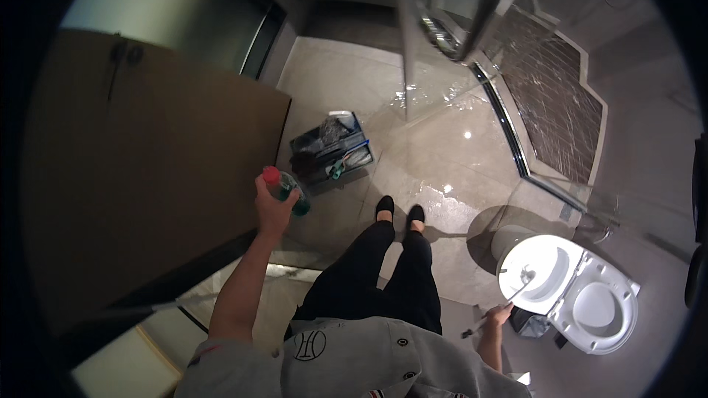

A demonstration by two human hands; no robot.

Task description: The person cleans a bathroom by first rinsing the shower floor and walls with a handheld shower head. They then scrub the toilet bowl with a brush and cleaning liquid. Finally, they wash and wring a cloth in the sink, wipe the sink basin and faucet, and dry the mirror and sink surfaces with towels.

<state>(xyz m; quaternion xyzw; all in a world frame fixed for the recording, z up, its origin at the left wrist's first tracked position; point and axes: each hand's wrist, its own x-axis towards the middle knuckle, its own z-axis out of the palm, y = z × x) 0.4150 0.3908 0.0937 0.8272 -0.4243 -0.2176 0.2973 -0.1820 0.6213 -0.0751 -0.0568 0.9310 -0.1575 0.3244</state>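
My left hand (pixel 275 205) is wrapped around a clear plastic bottle (pixel 301 207) with a red cap and green liquid inside, held out by the wooden door panel. Low on the other side, my right hand (pixel 499 315) grips the thin handle of what looks like a toilet brush (pixel 519 291). Its pale head reaches into the bowl of a white toilet (pixel 561 251), while the handle's dark end sticks out behind the hand. The toilet's seat and lid (pixel 597 309) are raised.
A dark caddy (pixel 358 165) with brushes and cleaning tools stands on the tiled floor (pixel 420 155). Beyond it, a glass shower door (pixel 412 55) stands ajar and the floor looks wet. A small lined bin (pixel 530 323) sits beside the toilet. Brown door panels (pixel 166 166) border the left.
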